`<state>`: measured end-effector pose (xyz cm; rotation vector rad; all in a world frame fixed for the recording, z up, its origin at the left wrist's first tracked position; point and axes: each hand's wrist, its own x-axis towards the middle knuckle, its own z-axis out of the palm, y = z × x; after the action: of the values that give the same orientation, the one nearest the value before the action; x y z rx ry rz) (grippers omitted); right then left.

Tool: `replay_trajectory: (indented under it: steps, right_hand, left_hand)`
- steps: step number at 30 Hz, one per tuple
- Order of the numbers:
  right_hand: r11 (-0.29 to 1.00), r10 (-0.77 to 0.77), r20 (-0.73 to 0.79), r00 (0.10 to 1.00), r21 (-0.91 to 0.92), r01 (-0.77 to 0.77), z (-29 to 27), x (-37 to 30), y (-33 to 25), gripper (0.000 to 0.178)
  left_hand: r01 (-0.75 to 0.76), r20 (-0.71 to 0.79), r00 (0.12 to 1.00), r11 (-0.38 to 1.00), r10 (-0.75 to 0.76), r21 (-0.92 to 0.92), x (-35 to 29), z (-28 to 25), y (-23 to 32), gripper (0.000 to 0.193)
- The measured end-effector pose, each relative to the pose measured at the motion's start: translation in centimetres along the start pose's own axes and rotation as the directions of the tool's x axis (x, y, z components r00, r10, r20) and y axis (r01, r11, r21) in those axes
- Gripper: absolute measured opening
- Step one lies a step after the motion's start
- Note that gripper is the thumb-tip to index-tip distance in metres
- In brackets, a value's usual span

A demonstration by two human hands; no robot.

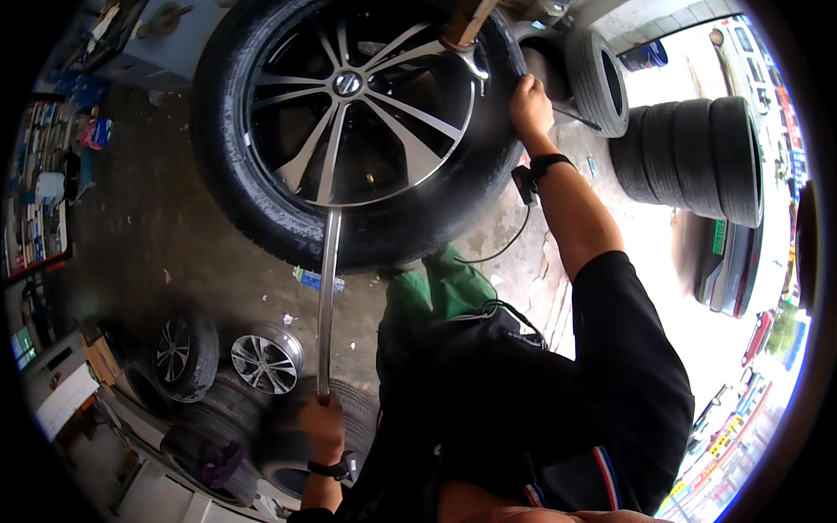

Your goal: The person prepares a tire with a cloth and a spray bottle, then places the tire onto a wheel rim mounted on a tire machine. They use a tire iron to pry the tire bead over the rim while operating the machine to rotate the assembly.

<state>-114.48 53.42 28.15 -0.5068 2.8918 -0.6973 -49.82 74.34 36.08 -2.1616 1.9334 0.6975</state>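
Observation:
A large black tire point(235, 187) lies around a silver-and-black alloy wheel point(403, 139) at the top middle. My left hand point(324, 427), low in view, is closed around one end of a long metal tire lever point(327, 305). The lever's far end meets the wheel's near rim, beside a spoke. My right hand point(532, 106) is closed against the tire's right edge, its fingers partly hidden. A thin dark rod shows just beyond that hand; I cannot tell whether they touch. A metal mounting head point(471, 61) sits over the rim at upper right.
Stacked tires point(684, 157) stand at right, with a single tire point(602, 83) beyond them. At lower left are a tire with its wheel point(185, 357), a bare alloy wheel point(266, 359) and more tires point(209, 466). Crowded shelves point(39, 187) line the far left. A car point(731, 266) is parked at right.

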Motion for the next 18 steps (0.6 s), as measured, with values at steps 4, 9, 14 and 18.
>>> replay_trajectory:
  steps: [4,9,14,18]
  right_hand:
    - [0.994,-0.003,-0.005,1.000,-0.109,0.003,0.5,-0.1,-1.0,0.059]
    - [0.989,-0.021,-0.023,1.000,-0.146,0.017,0.8,-0.1,0.0,0.056]
    - [0.990,-0.043,-0.077,0.996,-0.135,0.032,1.9,-0.4,0.7,0.053]
    - [0.999,-0.030,-0.133,0.991,-0.037,0.025,2.4,-2.0,1.7,0.047]
  left_hand:
    - [-0.115,-0.095,0.989,0.993,0.117,0.030,-0.5,3.9,-0.5,0.023]
    - [-0.055,-0.145,0.988,0.998,0.058,0.020,0.0,5.6,-0.7,0.020]
    - [-0.029,-0.245,0.969,1.000,0.029,0.004,1.2,6.2,-1.8,0.020]
    - [-0.019,-0.225,0.974,0.997,0.036,0.079,4.0,4.5,-4.3,0.019]
